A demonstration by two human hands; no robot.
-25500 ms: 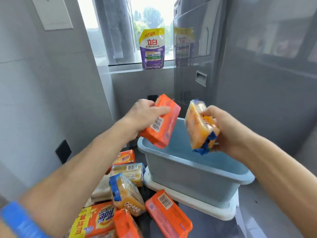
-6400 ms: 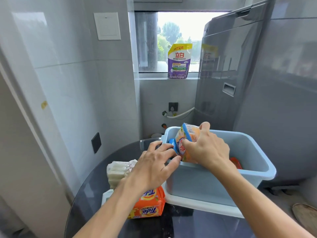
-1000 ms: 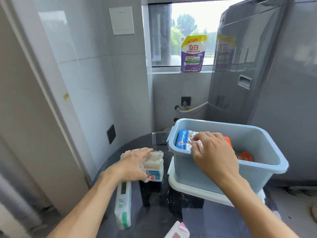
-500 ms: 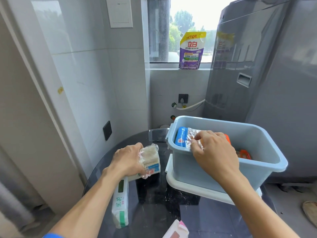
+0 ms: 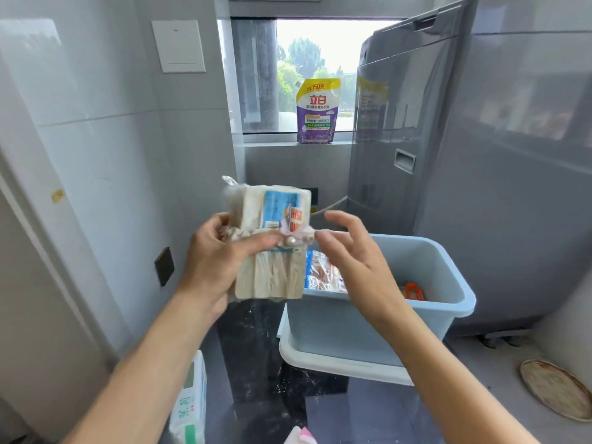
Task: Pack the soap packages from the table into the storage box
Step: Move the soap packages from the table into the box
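Holding the soap pack upright in the left hand, long axis vertical, just left of and above the box rim. Reaching in beside it, right hand nearer the box, grip wide and empty.

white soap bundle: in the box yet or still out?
Out. The left hand holds the white soap bundle above the table, beside the blue storage box.

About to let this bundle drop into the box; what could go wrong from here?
The left hand alone grips the wrapped soap bundle; the open right hand is not yet holding it, so it might slip. The bundle looks bulky, and the blue storage box already holds packages, so it could jam or sit proud.
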